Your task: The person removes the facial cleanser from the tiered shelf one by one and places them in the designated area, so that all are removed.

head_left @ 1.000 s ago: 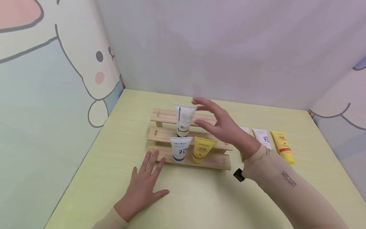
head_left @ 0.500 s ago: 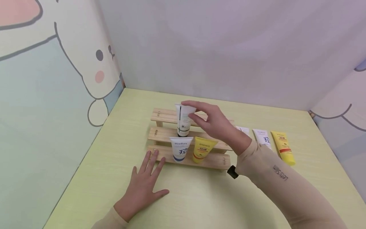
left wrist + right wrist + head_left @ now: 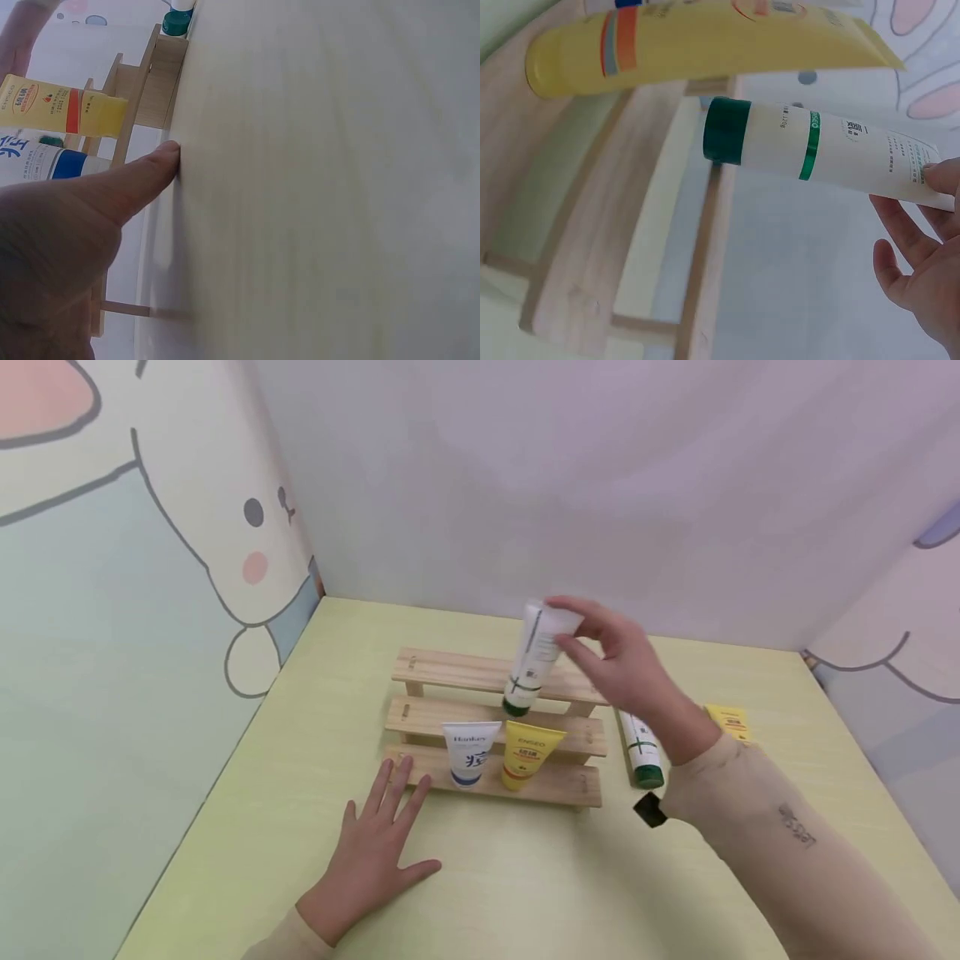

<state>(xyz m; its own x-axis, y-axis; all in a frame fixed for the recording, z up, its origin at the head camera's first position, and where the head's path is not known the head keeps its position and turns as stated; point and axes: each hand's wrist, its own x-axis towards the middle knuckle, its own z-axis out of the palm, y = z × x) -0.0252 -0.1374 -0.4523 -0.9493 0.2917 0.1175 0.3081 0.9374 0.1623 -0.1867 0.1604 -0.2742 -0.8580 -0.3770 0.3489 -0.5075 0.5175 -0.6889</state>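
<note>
My right hand (image 3: 626, 652) pinches the flat top end of a white squeeze tube (image 3: 542, 647) with a green cap (image 3: 727, 130). The tube leans, cap down, over the middle and upper steps of a three-tier wooden rack (image 3: 442, 670). Whether its cap touches wood, I cannot tell. On the lowest step stand a white tube with a blue band (image 3: 469, 753) and a yellow tube (image 3: 529, 752), caps down. My left hand (image 3: 367, 856) lies flat, fingers spread, its fingertips at the rack's lower left end. In the left wrist view, the thumb (image 3: 142, 180) rests on the tabletop.
Right of the rack, another white tube with a green cap (image 3: 642, 750) lies on the pale yellow table (image 3: 480, 893). A yellow tube (image 3: 729, 722) lies farther right, partly behind my right forearm. A pale curtain (image 3: 562, 485) closes off the back.
My right hand has closed on the white tube, which stood on the middle step, and moved it right, tilting it. My left hand has stayed in place.
</note>
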